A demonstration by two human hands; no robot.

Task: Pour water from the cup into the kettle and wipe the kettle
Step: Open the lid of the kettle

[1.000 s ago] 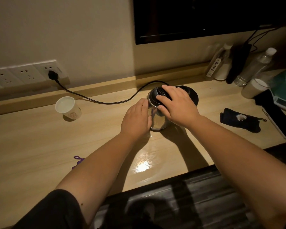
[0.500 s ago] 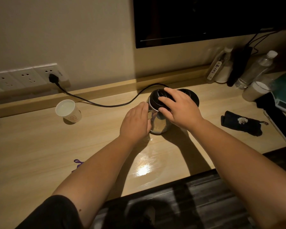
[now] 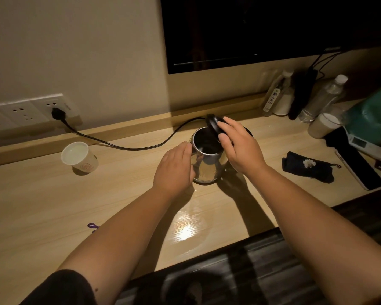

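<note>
Two steps are left, as we judge it: the pouring and the wiping. Only the opening of the kettle looks done.

Toward the left end of the desk (image 3: 42, 205), near its back edge, the paper cup (image 3: 79, 156) stands upright, apparently with water in it, well apart from both our hands. A black cord (image 3: 123, 146) runs from the wall socket (image 3: 58, 112) along the back edge to the kettle and lies between the cup and the kettle, so a reach for the cup could snag it.

At the middle of the desk stands the steel kettle (image 3: 207, 168), its mouth open and dark inside. Our left hand (image 3: 176, 170) rests flat against its left side, fingers straight, steadying it. Our right hand (image 3: 238, 146) holds the black lid (image 3: 213, 126) tilted up at the back rim, fingers curled over it; we cannot tell whether the lid is hinged or free.

Further right, a dark folded cloth (image 3: 308, 167) lies near the front edge, likely the thing for wiping. At the right back corner, bottles (image 3: 323, 97) and a white cup (image 3: 323, 126) crowd together, clear of the pour.
</note>
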